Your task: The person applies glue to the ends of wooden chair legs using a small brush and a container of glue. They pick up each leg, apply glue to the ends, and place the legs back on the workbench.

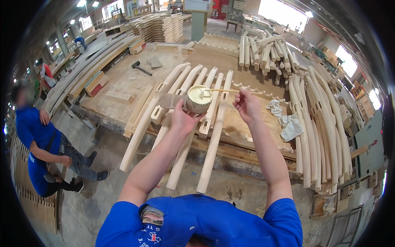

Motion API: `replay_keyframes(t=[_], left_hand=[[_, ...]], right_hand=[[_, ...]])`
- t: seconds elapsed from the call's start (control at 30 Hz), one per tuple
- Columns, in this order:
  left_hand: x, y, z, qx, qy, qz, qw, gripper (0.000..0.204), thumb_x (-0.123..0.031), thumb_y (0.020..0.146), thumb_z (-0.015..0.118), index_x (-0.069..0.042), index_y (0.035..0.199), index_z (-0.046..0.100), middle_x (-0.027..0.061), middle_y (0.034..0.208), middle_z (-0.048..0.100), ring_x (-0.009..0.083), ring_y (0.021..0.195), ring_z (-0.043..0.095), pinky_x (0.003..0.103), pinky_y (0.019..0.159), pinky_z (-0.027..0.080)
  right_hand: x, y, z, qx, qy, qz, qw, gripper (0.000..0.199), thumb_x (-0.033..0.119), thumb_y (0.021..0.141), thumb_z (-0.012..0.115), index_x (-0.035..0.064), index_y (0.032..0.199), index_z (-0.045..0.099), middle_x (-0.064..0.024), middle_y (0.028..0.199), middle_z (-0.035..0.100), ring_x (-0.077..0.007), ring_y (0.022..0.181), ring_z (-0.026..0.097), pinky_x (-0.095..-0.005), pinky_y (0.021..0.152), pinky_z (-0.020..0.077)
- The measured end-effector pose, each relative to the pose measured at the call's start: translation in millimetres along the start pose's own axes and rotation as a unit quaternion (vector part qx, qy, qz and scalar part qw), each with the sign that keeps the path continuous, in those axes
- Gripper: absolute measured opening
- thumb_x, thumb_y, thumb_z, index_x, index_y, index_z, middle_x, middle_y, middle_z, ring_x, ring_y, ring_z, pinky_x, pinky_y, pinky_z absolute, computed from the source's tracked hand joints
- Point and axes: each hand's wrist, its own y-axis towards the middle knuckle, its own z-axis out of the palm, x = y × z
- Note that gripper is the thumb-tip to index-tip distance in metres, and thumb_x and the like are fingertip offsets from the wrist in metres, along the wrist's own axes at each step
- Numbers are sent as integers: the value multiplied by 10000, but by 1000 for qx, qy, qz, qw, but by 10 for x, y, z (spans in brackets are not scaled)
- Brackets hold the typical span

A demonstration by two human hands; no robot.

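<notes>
My left hand (pixel 184 120) cups a round pot (pixel 197 108) from below and the side. Pale cream paste (pixel 198 96) fills it. A thin wooden stick (pixel 224 90) lies across the rim with its left end in the paste. My right hand (pixel 248 107) has its fingers closed by the stick's right part. A flat brownish piece (pixel 168 101) juts out left of the pot; what it belongs to I cannot tell. Beneath both hands, several pale curved wooden legs (pixel 212 154) with oblong slots lie side by side, their near ends overhanging the bench.
A mallet (pixel 141 68) lies on the wooden bench (pixel 115 84), left of the legs. White rags (pixel 290 126) lie to the right, near stacked curved wooden pieces (pixel 319 123). More wooden pieces (pixel 269 51) are heaped behind. A person in blue (pixel 37 131) is at the left.
</notes>
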Motion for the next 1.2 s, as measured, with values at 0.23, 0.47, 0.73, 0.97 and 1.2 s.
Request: replay_keyframes(t=[0.23, 0.47, 0.73, 0.97, 1.2], left_hand=[[127, 160, 118, -11, -9, -17, 1000, 476, -315, 964, 331, -49, 1346, 233, 116, 1350, 274, 282, 1235, 365, 636, 943, 383], [179, 251, 251, 3, 21, -1, 1000, 477, -303, 968, 314, -24, 1347, 234, 144, 1361, 255, 320, 1248, 348, 625, 976, 354], [159, 35, 94, -10, 27, -33, 999, 469, -319, 966, 324, -17, 1319, 255, 163, 1320, 288, 296, 1237, 360, 608, 916, 425], [302, -787, -43, 78, 114, -134, 981, 491, -338, 976, 268, -6, 1338, 250, 187, 1316, 361, 318, 1193, 438, 522, 916, 459], [669, -1006, -229, 80, 79, -201, 973, 472, -344, 973, 312, -9, 1305, 313, 167, 1278, 423, 313, 1163, 473, 545, 893, 464]], right_hand=[[-58, 128, -157, -58, 16, 20, 998, 210, 251, 847, 639, 107, 742, 528, -16, 627, 539, -94, 507, 507, -265, 492, 459], [42, 224, -120, -73, -6, 25, 997, 219, 234, 856, 624, 85, 745, 509, -50, 676, 560, -118, 557, 520, -282, 509, 475], [310, 483, -211, -19, -69, -69, 995, 175, 188, 869, 592, 49, 797, 513, -72, 699, 582, -140, 602, 595, -292, 541, 522], [458, 614, -75, 11, -442, -259, 859, 182, 159, 878, 565, -5, 820, 510, -80, 638, 600, -127, 533, 603, -237, 478, 479], [316, 725, 185, 34, -598, -323, 732, 231, 207, 838, 590, -18, 822, 539, -151, 631, 611, -276, 565, 619, -354, 541, 482]])
